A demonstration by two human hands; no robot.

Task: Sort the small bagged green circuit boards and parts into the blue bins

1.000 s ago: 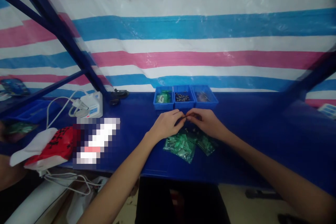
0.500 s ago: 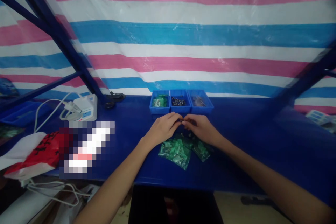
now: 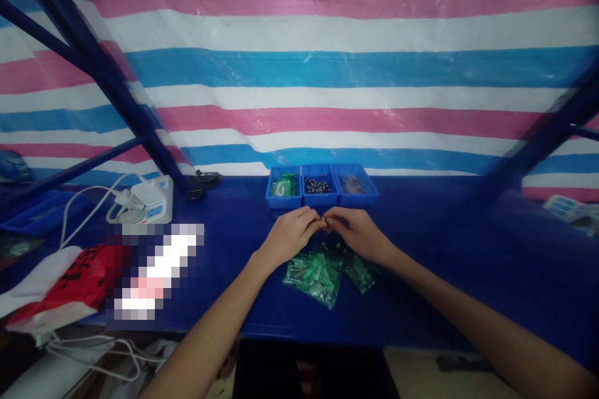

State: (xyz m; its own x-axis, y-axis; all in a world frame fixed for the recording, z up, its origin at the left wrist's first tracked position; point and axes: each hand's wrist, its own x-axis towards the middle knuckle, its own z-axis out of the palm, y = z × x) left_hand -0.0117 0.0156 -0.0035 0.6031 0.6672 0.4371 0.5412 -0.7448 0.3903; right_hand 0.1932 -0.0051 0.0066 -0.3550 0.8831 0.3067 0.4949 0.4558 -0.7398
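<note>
Two bare hands at a blue bench (image 3: 435,274), observed from where I stood; positions were read from the middle bin (image 3: 319,199), the central one of three in a row. Just on the near side of the middle bin, the left hand (image 3: 290,234) and the right hand (image 3: 358,230) met at the fingertips. Both grips were narrow: the thumb and fingers of each closed about a small piece (image 3: 323,219), which glinted between them, directly before the middle bin. Its shape was too small to make out, and I could not tell which hand bore more of it. The two-sided pinch probably served steadiness, since so small an item gave room to fingertips alone.

The middle bin contained many small metal pieces, dark and bright. The left bin (image 3: 283,203), just beside it, contained green packets; the right bin (image 3: 359,199), on its other side, contained something clear that I could not identify. This arrangement seemingly parted the kinds while leaving all within arm's reach.

Nearer the person than the middle bin lay a larger green bag (image 3: 313,277) and, to its right, a smaller green bag (image 3: 361,273), presumably close by to shorten each reach. Well to the left of the middle bin stood a white power strip (image 3: 161,199) and a red-and-white bag (image 3: 84,274), perhaps there to leave the forearms unhindered.
</note>
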